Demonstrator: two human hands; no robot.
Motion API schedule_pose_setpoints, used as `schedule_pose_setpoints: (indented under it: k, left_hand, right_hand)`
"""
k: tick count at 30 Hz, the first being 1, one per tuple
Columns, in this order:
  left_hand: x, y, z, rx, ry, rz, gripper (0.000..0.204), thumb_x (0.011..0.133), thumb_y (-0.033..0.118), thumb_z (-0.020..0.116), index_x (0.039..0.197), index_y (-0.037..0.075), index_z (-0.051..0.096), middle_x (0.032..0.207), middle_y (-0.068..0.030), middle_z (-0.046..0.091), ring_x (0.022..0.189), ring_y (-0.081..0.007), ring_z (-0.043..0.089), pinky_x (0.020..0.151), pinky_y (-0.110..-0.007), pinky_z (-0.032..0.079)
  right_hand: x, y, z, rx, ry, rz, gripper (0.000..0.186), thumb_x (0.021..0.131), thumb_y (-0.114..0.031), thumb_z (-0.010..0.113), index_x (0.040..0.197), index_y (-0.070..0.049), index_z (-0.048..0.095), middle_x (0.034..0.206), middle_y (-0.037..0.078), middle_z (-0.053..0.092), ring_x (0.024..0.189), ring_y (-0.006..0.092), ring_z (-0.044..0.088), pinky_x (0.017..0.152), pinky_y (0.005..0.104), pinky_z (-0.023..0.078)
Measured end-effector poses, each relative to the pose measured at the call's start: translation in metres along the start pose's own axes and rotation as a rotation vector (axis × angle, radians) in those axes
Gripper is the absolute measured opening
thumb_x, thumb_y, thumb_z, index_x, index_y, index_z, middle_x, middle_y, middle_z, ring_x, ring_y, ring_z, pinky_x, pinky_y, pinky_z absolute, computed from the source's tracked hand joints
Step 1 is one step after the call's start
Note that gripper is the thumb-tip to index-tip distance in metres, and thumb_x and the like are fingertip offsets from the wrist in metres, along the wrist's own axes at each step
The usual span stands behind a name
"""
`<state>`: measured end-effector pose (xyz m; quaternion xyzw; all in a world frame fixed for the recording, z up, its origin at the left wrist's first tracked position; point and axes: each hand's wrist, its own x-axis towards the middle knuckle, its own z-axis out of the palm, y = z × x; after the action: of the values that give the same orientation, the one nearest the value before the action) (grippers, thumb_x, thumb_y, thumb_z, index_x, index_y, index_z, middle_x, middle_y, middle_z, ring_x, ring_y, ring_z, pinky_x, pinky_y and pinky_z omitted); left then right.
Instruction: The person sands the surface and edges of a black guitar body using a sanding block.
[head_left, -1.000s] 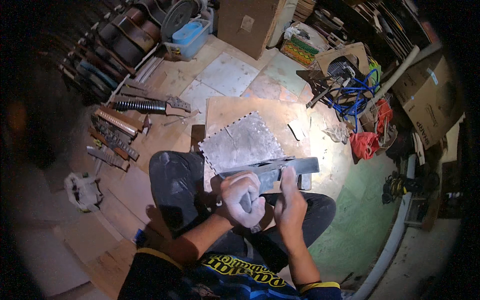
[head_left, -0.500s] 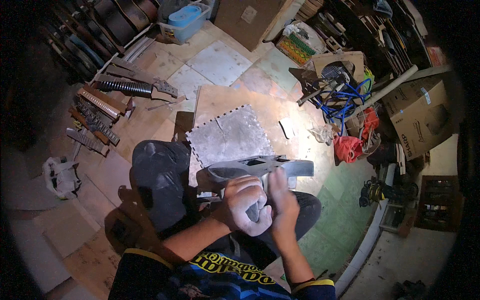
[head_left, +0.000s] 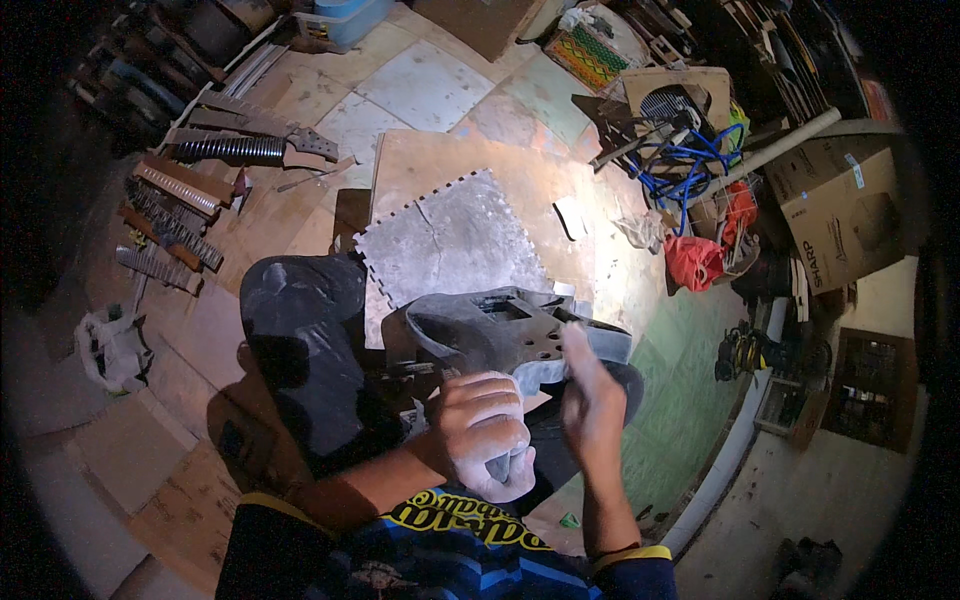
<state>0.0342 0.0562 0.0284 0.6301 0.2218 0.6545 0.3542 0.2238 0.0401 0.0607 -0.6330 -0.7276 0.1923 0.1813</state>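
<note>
- Here we go, down on the tiled floor (head_left: 425, 88), pale squares far out, green at right!
- We spot a tan board (head_left: 415, 152) on it, bearing a grey notched-edge mat (head_left: 450, 240) and a small white piece (head_left: 573, 217).
- Out left, we find fretted necks (head_left: 228, 148), a crumpled white bag (head_left: 110, 348), cardboard (head_left: 142, 440).
</note>
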Motion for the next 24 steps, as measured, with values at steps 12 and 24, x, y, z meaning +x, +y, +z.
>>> schedule_pose_setpoints:
  k: [12,24]
  left_hand:
    - [-0.006,0.002,0.002,-0.011,0.01,0.003,0.015,0.065,0.006,0.064,0.064,0.009,0.049,0.062,-0.0066,0.051,0.053,-0.0265,0.055,0.061,-0.04,0.055]
    - [-0.005,0.005,0.002,0.007,-0.019,-0.004,0.015,0.066,0.005,0.062,0.066,0.01,0.048,0.062,-0.0048,0.053,0.054,-0.0245,0.057,0.063,-0.04,0.056]
  right_hand:
    - [-0.004,-0.036,-0.02,-0.105,-0.185,-0.046,0.065,0.077,0.012,0.055,0.137,-0.012,0.066,0.14,0.018,0.062,0.116,0.0367,0.069,0.095,0.0386,0.056]
    - [0.003,-0.016,-0.023,-0.123,-0.198,0.024,0.049,0.092,-0.005,0.046,0.137,-0.009,0.064,0.141,0.019,0.061,0.121,0.0344,0.066,0.098,0.0368,0.055]
